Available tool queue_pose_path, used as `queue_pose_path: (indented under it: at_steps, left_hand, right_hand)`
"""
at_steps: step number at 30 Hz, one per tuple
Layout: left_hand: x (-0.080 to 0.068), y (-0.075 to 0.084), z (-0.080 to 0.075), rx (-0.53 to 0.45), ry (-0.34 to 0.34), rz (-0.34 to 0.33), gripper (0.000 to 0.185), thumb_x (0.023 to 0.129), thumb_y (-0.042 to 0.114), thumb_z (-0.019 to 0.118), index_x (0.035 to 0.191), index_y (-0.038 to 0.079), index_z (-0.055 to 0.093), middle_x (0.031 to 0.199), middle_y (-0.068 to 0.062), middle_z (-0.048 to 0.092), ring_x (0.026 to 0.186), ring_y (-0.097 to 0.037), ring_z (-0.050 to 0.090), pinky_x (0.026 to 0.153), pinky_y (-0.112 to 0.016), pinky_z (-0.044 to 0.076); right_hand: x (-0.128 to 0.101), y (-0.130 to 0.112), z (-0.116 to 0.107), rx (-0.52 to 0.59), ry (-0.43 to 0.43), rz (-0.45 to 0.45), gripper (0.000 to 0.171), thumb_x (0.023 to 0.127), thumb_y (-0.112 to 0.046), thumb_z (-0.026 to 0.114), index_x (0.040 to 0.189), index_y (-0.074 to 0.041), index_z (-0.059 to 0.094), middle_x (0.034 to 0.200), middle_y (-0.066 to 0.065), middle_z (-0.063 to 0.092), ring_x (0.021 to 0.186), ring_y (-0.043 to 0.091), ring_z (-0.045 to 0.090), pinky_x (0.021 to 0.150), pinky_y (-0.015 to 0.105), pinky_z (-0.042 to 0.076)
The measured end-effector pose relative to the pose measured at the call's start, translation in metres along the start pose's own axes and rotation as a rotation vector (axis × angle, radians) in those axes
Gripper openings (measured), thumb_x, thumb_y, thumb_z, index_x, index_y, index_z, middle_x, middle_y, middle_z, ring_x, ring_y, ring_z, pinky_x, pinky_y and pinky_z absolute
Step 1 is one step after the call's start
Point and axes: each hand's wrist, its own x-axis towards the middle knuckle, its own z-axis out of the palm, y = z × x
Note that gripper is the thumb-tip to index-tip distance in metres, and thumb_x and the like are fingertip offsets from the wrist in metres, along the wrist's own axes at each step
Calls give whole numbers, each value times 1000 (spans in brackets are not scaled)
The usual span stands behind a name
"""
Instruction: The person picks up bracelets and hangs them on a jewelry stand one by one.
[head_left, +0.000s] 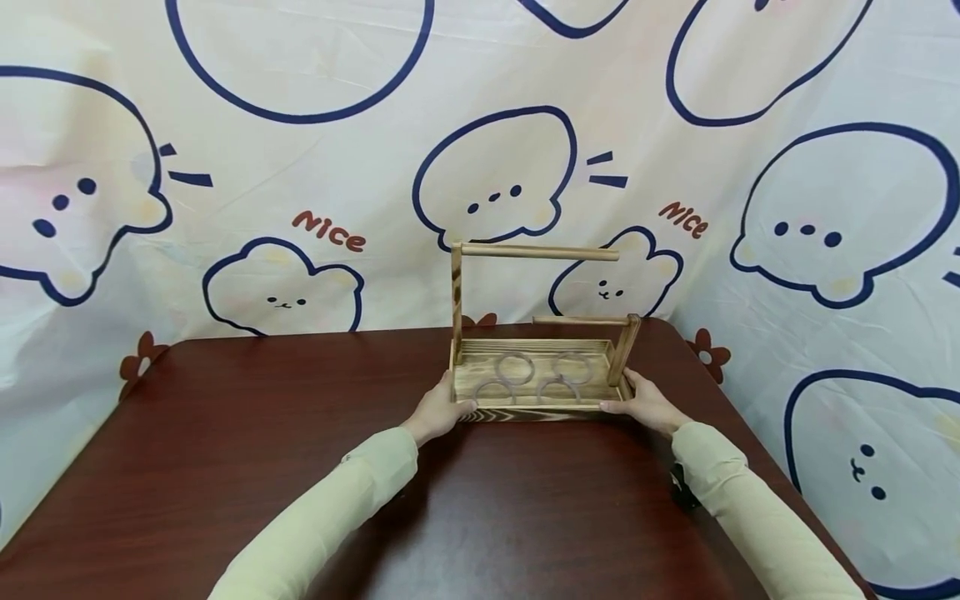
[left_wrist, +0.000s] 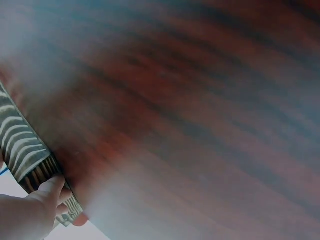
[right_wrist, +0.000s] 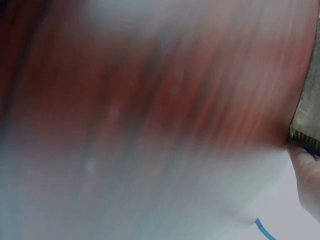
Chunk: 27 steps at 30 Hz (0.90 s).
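A light wooden stand [head_left: 540,412] with dark grain stands at the far side of the table, a shallow tray with a bar on a post at each end. The left-hand bar [head_left: 540,252] rises higher than the right-hand one. Several thin, pale rings [head_left: 515,367] show inside the tray. My left hand [head_left: 437,408] grips the tray's left end, thumb over the front corner. At the opposite end, my right hand [head_left: 648,406] holds the right front corner. Each wrist view catches a hand, left [left_wrist: 40,205] and right [right_wrist: 306,172], curled at the wood's end.
The dark red-brown table [head_left: 225,467] spreads out to the left and in front of the stand. A pale cloth [head_left: 375,167] with cartoon drawings hangs behind the table and along its right side. Something small and dark [head_left: 682,487] sits by the right cuff.
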Motion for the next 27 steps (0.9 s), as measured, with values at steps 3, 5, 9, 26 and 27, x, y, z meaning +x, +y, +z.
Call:
queue_pose_path:
  at_steps: [3,5,9,26,27]
  left_hand:
    - [-2,-3,-3,12,12,-5,82,91,25,57,146,-1,4,153,-16,8,138,-31,19,110,-47,23]
    - [-3,-4,-5,24,15,-4,82,91,25,57,146,-1,4,152,-18,9,138,-32,19,109,-48,23]
    - [-6,-6,-8,29,12,-12,83,91,25,58,146,-2,3,152,-19,11,138,-33,18,109,-49,23]
    - [-18,-24,-18,29,51,-3,82,89,25,59,146,-3,6,149,-22,17,136,-35,23,108,-48,25]
    - [-20,-25,-19,30,49,-4,82,89,25,59,146,-3,6,149,-22,17,136,-35,23,108,-49,25]
  right_hand:
    - [2,-3,3,3,-1,-1,100,81,-34,69,145,5,2,150,28,6,137,43,7,107,58,17]
    - [3,-4,5,-5,0,-4,101,81,-34,69,145,4,3,150,28,7,137,43,8,106,58,18]
    - [4,-8,8,-16,-1,-1,99,81,-32,70,145,5,3,149,28,8,136,44,8,106,59,18]
    - [2,-18,24,-1,-26,-7,104,79,-39,71,146,2,3,151,25,7,138,42,8,107,58,18]
    - [2,-19,25,2,-25,-5,105,78,-40,71,146,2,4,151,25,7,138,41,8,107,57,18]
